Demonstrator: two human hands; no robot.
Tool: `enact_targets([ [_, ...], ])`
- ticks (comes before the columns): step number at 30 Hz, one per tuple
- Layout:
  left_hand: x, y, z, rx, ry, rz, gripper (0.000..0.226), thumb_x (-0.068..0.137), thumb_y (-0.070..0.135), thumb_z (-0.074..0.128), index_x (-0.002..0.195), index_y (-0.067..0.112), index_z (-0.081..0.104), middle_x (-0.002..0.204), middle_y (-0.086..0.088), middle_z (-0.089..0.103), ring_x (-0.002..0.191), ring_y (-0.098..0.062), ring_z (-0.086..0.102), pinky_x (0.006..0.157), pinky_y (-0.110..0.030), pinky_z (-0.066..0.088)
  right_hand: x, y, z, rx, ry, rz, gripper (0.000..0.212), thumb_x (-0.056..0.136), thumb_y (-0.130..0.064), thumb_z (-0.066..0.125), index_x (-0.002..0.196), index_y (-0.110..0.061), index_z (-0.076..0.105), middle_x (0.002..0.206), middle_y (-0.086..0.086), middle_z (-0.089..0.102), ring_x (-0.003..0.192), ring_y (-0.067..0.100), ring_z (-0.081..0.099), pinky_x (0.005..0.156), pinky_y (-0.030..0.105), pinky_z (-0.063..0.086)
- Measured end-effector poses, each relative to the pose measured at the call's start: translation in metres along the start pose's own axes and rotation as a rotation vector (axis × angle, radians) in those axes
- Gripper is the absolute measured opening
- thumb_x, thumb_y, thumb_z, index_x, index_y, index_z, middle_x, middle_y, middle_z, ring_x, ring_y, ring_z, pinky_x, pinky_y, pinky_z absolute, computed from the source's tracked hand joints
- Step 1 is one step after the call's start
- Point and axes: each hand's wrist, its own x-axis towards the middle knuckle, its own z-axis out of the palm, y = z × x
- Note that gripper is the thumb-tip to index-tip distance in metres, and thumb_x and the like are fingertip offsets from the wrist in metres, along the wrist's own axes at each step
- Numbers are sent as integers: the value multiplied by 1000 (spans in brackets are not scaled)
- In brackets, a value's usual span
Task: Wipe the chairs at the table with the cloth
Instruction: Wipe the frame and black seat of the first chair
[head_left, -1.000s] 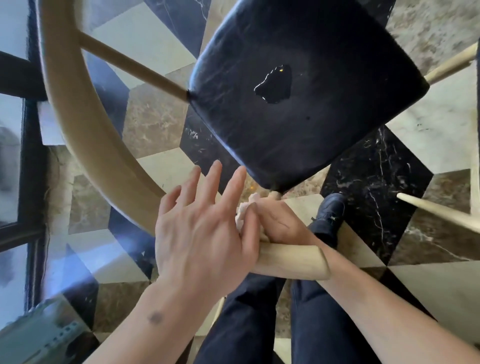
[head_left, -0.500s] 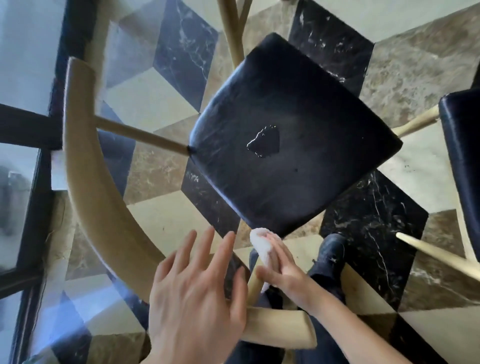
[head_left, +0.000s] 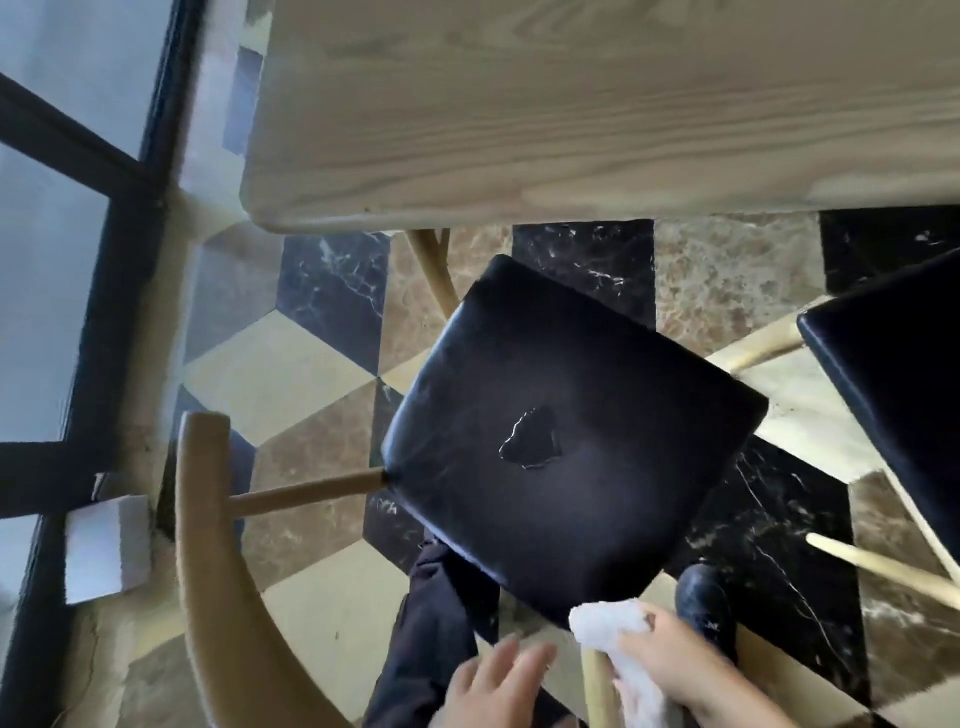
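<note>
Wiping a chair upright, seen from behind the chair. The right hand is closed around a crumpled white cloth, its fingers wrapped over the wad and pressing it against a pale round wooden spindle that rises toward the rear corner of the black padded leather chair seat. The left hand, just beside the right one, is spread, fingers loosely apart, and holds nothing; whether it touches the frame cannot be told.

To do this stroke well, the cloth would best wrap most of the way round the spindle and travel along its length, with the free hand steadying the curved light-wood back rail, which sweeps away to the left of both hands.

The spindle's long axis runs from the lower edge of the view up toward the seat. The seat lies directly ahead of the hands, turned diagonally, its far corner pointing at the light-grained wooden tabletop. A glossy worn patch marks its middle. The cloth sits at the seat's near corner.
</note>
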Motion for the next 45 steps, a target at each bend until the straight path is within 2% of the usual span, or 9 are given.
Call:
enact_targets([
  [2, 29, -33, -27, 206, 139, 26, 74, 77, 55, 25, 151, 51, 27, 163, 22, 22, 147, -6, 22, 115, -25, 27, 7, -26, -26, 201, 149, 49, 15, 90, -11, 69, 101, -17, 78, 109, 4, 78, 107, 22, 72, 101, 39, 54],
  [7, 159, -82, -141, 607, 150, 138, 60, 94, 28, 36, 154, 32, 30, 159, 0, 33, 142, -27, 35, 109, -48, 40, 22, -146, -74, 326, 525, -171, 57, 67, -41, 69, 101, 4, 67, 85, 46, 61, 67, 51, 61, 47, 42, 56],
  [14, 252, -125, -167, 770, 247, 212, 73, 94, 22, 44, 160, 29, 15, 171, -4, -1, 156, -26, 3, 118, -42, 25, 152, -230, -103, 46, 1248, -320, 46, 94, -3, 47, 138, -14, 55, 139, 8, 58, 130, 29, 51, 111, 39, 39],
  [17, 253, -126, -160, 780, 318, 244, 56, 93, 25, 45, 149, 26, 40, 162, -6, 29, 140, -27, 38, 93, -40, 46, 195, -252, -110, -94, 1319, -393, 60, 86, 5, 43, 142, -12, 51, 150, 11, 49, 142, 30, 39, 117, 40, 30],
  [20, 265, -105, -189, 715, 302, 208, 40, 91, 25, 41, 125, 26, 62, 126, -4, 62, 99, -30, 60, 68, -36, 46, 235, -276, -95, -320, 1223, -412, 62, 84, 3, 46, 144, -14, 50, 158, 8, 41, 149, 29, 31, 121, 41, 24],
  [23, 278, -96, -223, 519, 247, 185, 44, 98, 12, 42, 136, 23, 61, 139, 0, 58, 119, -25, 57, 88, -35, 53, 275, -286, -69, -572, 1081, -325, 60, 90, -11, 50, 148, -21, 43, 161, 2, 36, 153, 25, 21, 126, 42, 8],
  [26, 276, -103, -261, 210, 397, 104, 50, 91, 9, 41, 131, 29, 64, 128, -8, 66, 97, -28, 64, 71, -29, 51, 297, -286, -39, -582, 1023, -346, 59, 97, -22, 44, 155, -24, 35, 167, 2, 27, 156, 23, 14, 125, 41, -4],
  [38, 276, -94, -267, 254, 367, 213, 99, 73, 2, 34, 155, 55, 16, 140, -4, 62, 98, -29, 65, 68, -39, 57, 251, -164, 151, -781, 523, -635, 75, 86, -23, 55, 157, -24, 33, 167, 0, 25, 156, 18, 14, 127, 38, 3],
  [45, 290, -92, -258, -5, 289, 133, 89, 85, 3, 34, 155, 55, 15, 147, 7, 57, 76, -4, 61, 48, -8, 42, 219, -93, 175, -1028, 260, -757, 69, 85, -26, 45, 154, -21, 40, 163, -1, 36, 152, 19, 30, 125, 40, 19],
])
